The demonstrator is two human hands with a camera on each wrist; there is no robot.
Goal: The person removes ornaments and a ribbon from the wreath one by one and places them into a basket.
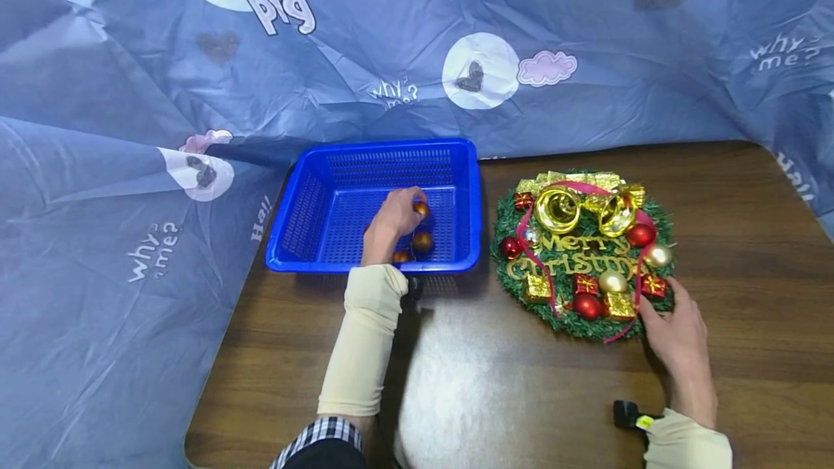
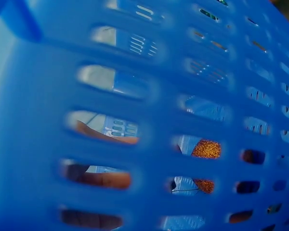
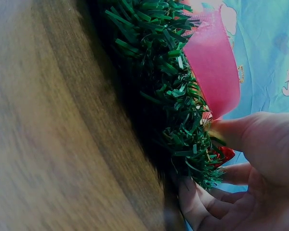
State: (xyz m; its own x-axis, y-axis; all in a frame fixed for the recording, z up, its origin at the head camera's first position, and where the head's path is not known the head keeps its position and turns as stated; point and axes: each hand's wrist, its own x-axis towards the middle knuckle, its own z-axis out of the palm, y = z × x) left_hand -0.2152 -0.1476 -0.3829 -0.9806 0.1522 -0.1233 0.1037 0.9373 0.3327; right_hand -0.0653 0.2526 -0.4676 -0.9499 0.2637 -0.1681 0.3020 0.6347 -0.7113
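Note:
My left hand (image 1: 399, 214) reaches into the blue plastic basket (image 1: 276, 230) and pinches a bronze-gold Christmas bauble (image 1: 421, 209) at its fingertips. Two more brown-gold baubles (image 1: 422, 241) lie below it, near the basket's front wall. Through the slots in the left wrist view, parts of a finger (image 2: 103, 179) and a glittery orange-gold bauble (image 2: 207, 148) show. To the right, my right hand (image 1: 679, 331) grips the lower right edge of a green Christmas wreath (image 1: 567, 323), thumb on top and fingers around the outer rim. A pink ribbon (image 3: 214, 62) loops beside the thumb.
The wreath carries gold bells (image 1: 557, 210), red and gold balls, small gift boxes and gold "Merry Christmas" lettering (image 1: 580, 255). Basket and wreath stand on a brown wooden table (image 1: 469, 382). Behind and to the left hangs a blue printed cloth (image 1: 365, 35).

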